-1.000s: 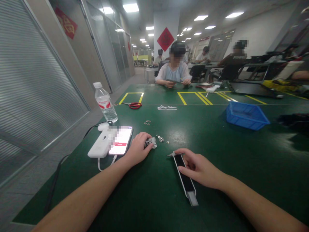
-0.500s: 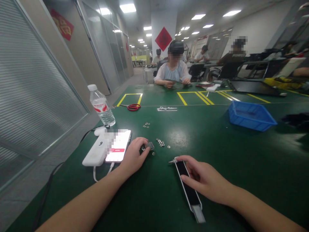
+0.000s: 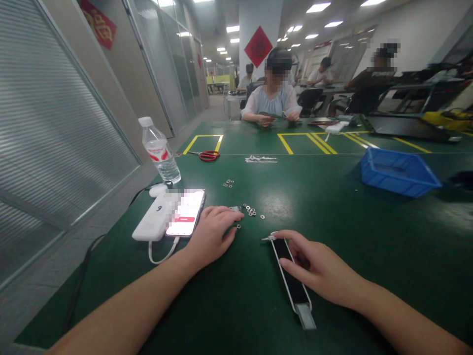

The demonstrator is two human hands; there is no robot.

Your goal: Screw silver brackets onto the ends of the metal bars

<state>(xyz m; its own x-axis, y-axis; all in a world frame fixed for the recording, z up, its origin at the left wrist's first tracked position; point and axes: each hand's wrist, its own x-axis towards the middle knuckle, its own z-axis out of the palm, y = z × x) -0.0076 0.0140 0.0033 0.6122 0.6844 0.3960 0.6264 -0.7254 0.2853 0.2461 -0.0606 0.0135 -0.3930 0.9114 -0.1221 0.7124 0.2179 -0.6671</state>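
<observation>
My left hand rests on the green table with its fingers stretched out and the thumb apart. A small grey metal piece lies by its fingertips, partly covered. Just right of it are several small metal rings or nuts, and a single one sits near the thumb. My right hand grips a long narrow black bar with a white frame, thumb on its face and index finger at the far end. A thin metal tip sticks out there, and a flat grey tongue extends from the near end.
A white power bank, a lit phone and a water bottle stand left. Farther back are red-handled scissors, a pile of slim metal parts and more rings. A blue bin is right; a person sits opposite.
My left thumb has come away from the small metal piece, and the fingers now reach forward over it. My right hand keeps its grip. The whole view has shifted slightly.
</observation>
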